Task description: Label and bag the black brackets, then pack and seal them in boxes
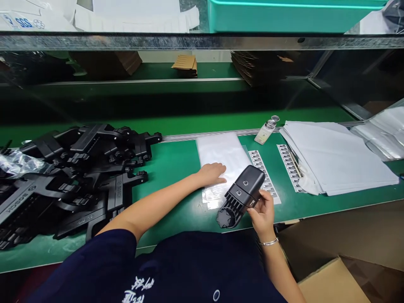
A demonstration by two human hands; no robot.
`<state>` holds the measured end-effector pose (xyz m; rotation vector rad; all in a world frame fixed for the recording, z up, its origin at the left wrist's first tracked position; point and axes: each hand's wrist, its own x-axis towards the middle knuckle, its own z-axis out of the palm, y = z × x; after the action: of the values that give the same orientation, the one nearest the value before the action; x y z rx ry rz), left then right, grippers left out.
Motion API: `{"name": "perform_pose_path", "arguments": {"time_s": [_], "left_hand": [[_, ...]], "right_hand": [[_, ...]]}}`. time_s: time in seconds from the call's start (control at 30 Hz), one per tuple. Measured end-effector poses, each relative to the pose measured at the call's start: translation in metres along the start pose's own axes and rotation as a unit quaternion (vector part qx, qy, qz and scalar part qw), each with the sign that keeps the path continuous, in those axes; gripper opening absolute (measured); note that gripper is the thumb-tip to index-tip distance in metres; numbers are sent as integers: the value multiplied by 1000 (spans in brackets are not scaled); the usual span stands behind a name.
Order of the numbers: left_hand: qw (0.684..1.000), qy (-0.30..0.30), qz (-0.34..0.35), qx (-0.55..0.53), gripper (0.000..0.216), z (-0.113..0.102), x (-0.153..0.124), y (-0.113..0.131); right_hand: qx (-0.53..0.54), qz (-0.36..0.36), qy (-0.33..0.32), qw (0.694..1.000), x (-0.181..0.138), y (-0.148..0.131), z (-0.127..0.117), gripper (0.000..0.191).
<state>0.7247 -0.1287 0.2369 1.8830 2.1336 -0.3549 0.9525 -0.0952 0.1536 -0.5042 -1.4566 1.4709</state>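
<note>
My right hand [264, 211] is closed on a black plastic housing [243, 195] with ribbed sides and a grey star-shaped knob at its lower end. It is tilted above the front of the bench, partly over a stack of clear plastic bags [222, 149]. On that stack rests my left hand [212, 174], palm down, with its fingers stretched out and apart. Beside the bags, partly behind the housing, lies a sheet of printed labels [267, 179]. I cannot tell whether the left fingertips press on a single bag.
Black plastic parts marked BOSCH [91, 181] are heaped at the left. To the right are another label strip [288, 166], a small bottle [264, 134] and white sheets [341, 155]. A metal shelf edge [189, 42] crosses above, with a teal bin [284, 19]. Cardboard [334, 282] sits low right.
</note>
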Motion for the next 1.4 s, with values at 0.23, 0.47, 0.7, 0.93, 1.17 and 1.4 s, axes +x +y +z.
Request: {"name": "perform_pose_path", "arguments": {"time_s": [0.23, 0.47, 0.7, 0.93, 1.17, 1.4], "left_hand": [[999, -24, -41, -26, 26, -4, 4, -4], [997, -19, -72, -19, 28, -3, 8, -7], [984, 81, -151, 56, 31, -44, -42, -4], [997, 52, 65, 10, 24, 4, -157, 9], [1000, 11, 8, 4, 64, 65, -156, 5], [999, -22, 28, -38, 61, 57, -156, 8]], "right_hand": [[-8, 6, -5, 1000, -3, -6, 0, 42], [29, 67, -7, 997, -7, -20, 8, 48], [148, 187, 0, 971, -4, -40, 16, 43], [278, 367, -32, 887, 5, -58, 5, 38], [282, 406, -35, 869, 3, -59, 14, 41], [308, 412, -58, 856, 4, -68, 21, 35]]}}
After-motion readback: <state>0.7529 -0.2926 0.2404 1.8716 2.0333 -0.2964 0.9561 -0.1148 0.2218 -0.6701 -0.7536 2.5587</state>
